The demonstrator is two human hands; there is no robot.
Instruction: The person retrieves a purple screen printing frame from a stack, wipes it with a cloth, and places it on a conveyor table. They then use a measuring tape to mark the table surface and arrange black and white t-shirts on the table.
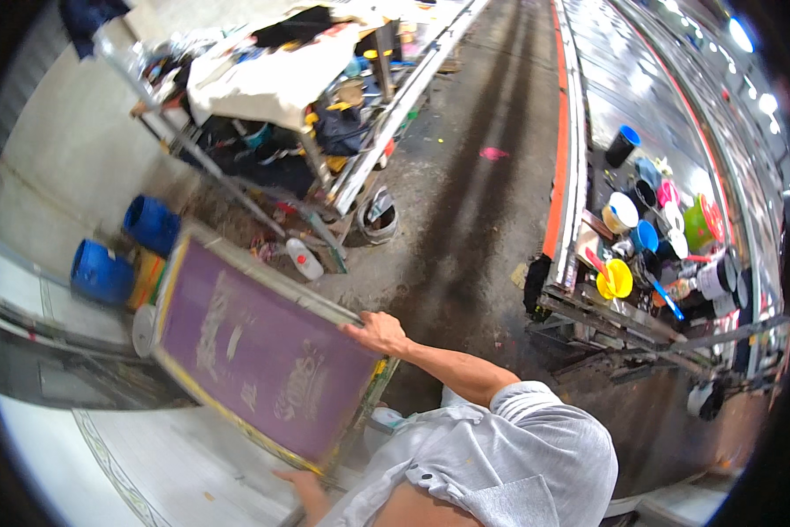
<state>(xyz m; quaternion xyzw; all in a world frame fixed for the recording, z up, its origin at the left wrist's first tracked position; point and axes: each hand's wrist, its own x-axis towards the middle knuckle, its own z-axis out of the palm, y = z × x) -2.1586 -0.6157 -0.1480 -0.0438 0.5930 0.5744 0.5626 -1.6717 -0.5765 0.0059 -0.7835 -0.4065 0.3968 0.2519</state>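
Note:
My right hand (376, 330) grips the upper rail of a framed printing screen (263, 351) with a purple mesh, pale markings and yellowish tape along its edges. The screen is tilted at the lower left. Below its lower edge, my left hand (298, 483) is blurred and partly hidden, so I cannot tell whether it grips the frame. Behind the screen's upper left corner stand blue drums (103, 272), and near its top edge is a white jug (303, 259).
A cluttered bench (263, 75) with a pale cloth stands upper left, a bucket (377, 220) beside it. A dark-streaked concrete aisle (465, 220) runs ahead. On the right, a long rail-edged table (623, 79) holds several buckets and tubs (619, 215) at its near end.

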